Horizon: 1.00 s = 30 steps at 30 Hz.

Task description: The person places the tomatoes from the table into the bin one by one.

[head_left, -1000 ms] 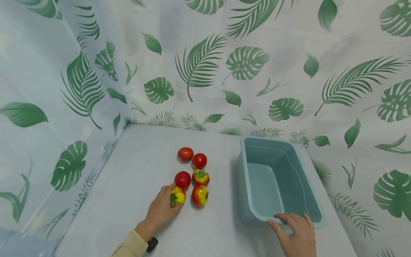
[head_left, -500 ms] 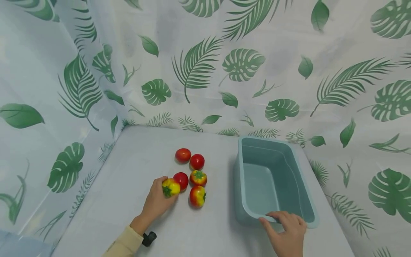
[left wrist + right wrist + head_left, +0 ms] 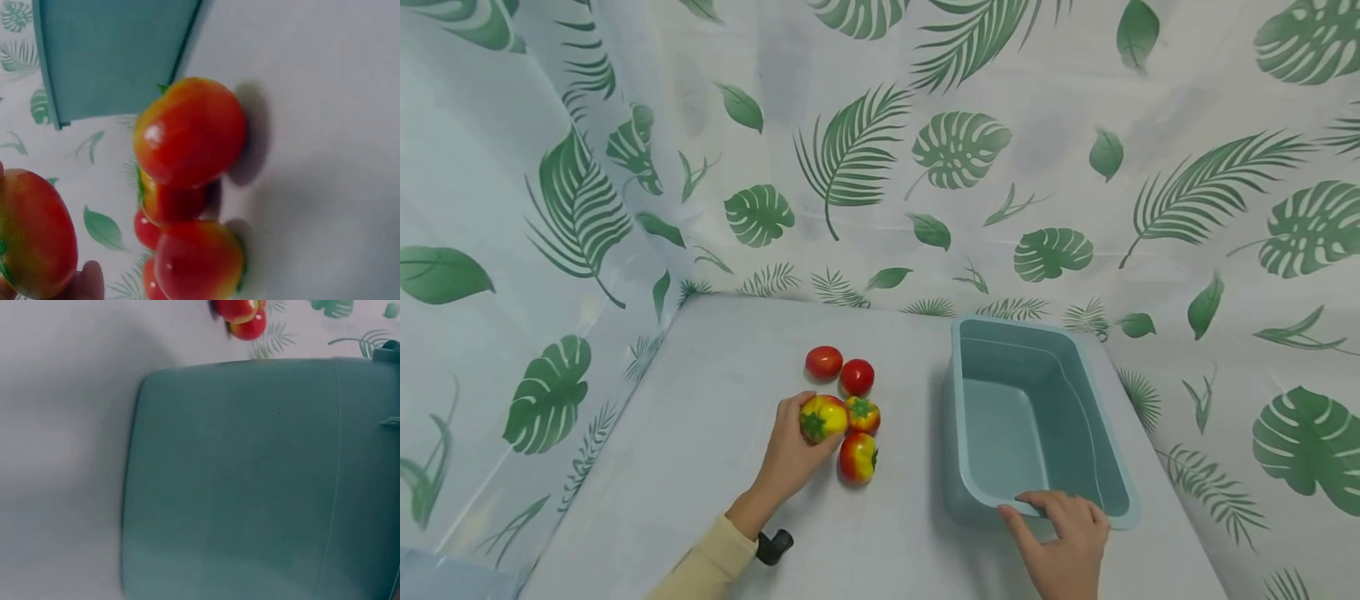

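Observation:
My left hand (image 3: 797, 446) holds a red and yellow tomato (image 3: 822, 418) with a green calyx, raised over the tabletop. In the left wrist view the held tomato (image 3: 39, 231) is at the lower left, fingertips beneath it. Close by on its right lie a red-yellow tomato (image 3: 865, 417) and another (image 3: 857, 460) nearer the front. Another tomato (image 3: 200, 259), seen in the left wrist view, is hidden behind the held one in the head view. My right hand (image 3: 1063, 542) grips the near rim of a blue-green plastic bin (image 3: 961, 417), thumb outside and fingers over the edge.
Two red tomatoes, an oval one (image 3: 823, 363) and a rounder one (image 3: 857, 377), lie farther back on the white tabletop (image 3: 737, 350). The bin stands at the right with nothing in it. Leaf-print sheeting (image 3: 880, 217) encloses the back and left side.
My left hand has lifted the red and yellow tomato off the table, and moved it left, then right and slightly back. My right hand keeps its grip on the bin rim.

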Motion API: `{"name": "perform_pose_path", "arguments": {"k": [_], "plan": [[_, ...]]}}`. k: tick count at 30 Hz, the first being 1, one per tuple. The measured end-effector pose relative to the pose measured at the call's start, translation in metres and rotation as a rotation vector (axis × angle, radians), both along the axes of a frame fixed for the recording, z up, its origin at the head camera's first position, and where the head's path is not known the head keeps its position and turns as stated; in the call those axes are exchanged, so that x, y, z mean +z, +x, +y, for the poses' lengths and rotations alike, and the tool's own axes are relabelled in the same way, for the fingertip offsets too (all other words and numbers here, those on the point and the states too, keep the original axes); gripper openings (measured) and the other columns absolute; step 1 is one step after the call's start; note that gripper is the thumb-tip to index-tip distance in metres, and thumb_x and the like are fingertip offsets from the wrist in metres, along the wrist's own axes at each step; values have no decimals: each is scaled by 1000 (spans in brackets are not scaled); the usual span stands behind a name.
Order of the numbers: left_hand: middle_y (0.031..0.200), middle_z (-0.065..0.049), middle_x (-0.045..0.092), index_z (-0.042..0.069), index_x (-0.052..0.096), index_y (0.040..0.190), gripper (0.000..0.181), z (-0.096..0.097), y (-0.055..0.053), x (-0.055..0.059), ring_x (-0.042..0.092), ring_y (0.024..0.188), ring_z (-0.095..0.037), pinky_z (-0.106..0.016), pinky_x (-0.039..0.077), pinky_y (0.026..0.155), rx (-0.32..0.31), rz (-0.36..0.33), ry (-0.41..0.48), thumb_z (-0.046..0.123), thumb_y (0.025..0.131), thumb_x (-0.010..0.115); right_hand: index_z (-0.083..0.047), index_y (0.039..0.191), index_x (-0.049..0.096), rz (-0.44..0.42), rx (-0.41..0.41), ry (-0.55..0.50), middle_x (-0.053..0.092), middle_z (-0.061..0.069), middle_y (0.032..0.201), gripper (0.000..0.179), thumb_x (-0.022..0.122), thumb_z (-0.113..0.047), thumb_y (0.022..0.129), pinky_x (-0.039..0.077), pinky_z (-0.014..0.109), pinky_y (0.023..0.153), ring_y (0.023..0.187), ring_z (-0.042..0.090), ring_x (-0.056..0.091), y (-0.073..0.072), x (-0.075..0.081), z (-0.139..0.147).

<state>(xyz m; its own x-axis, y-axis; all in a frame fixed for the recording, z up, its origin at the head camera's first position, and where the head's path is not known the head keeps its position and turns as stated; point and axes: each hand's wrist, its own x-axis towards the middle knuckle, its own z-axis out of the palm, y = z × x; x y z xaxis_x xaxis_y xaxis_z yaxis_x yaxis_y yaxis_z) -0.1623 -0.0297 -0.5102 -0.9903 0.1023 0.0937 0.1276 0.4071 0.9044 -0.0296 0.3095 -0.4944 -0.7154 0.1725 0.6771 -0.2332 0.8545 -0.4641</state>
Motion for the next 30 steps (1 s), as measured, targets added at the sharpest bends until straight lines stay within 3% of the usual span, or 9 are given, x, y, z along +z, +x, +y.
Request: {"name": "perform_pose_path", "arguments": {"k": [5, 11, 16, 24, 30], "plan": [[131, -6, 42, 17, 38, 143, 71, 11, -5, 16, 47, 117, -24, -47, 47, 98, -30, 34, 96, 29, 84, 76, -14, 80, 72, -6, -2, -17, 67, 1, 75, 28, 91, -19, 59, 22, 31, 89, 75, 11, 49, -1, -2, -2], [135, -6, 46, 18, 37, 146, 77, 29, -9, 35, 48, 118, -23, -45, 50, 95, -64, -11, 132, 38, 83, 77, -14, 79, 72, 1, -25, -31, 67, 3, 74, 28, 91, -19, 59, 22, 32, 90, 73, 13, 48, -2, -4, -7], [125, -11, 49, 11, 31, 138, 78, 52, -9, 51, 50, 108, -24, -37, 51, 87, -82, -38, 251, 36, 82, 79, -12, 79, 72, 7, -41, -42, 67, 4, 73, 28, 91, -17, 59, 22, 33, 91, 72, 14, 47, -2, -2, -11], [126, -4, 47, 12, 30, 136, 75, 92, -5, 60, 47, 113, -21, -38, 49, 91, -142, 34, 242, 33, 82, 78, -10, 80, 72, 21, -48, -35, 68, 6, 75, 27, 90, -19, 61, 22, 32, 91, 72, 14, 47, -2, -6, -9], [129, -2, 49, 13, 33, 136, 70, 119, 3, 63, 49, 112, -17, -31, 49, 89, -237, 75, 231, 32, 83, 77, -8, 81, 72, 44, -69, -10, 68, 8, 75, 28, 88, -22, 64, 21, 34, 92, 72, 18, 46, -3, -10, -12]]}}
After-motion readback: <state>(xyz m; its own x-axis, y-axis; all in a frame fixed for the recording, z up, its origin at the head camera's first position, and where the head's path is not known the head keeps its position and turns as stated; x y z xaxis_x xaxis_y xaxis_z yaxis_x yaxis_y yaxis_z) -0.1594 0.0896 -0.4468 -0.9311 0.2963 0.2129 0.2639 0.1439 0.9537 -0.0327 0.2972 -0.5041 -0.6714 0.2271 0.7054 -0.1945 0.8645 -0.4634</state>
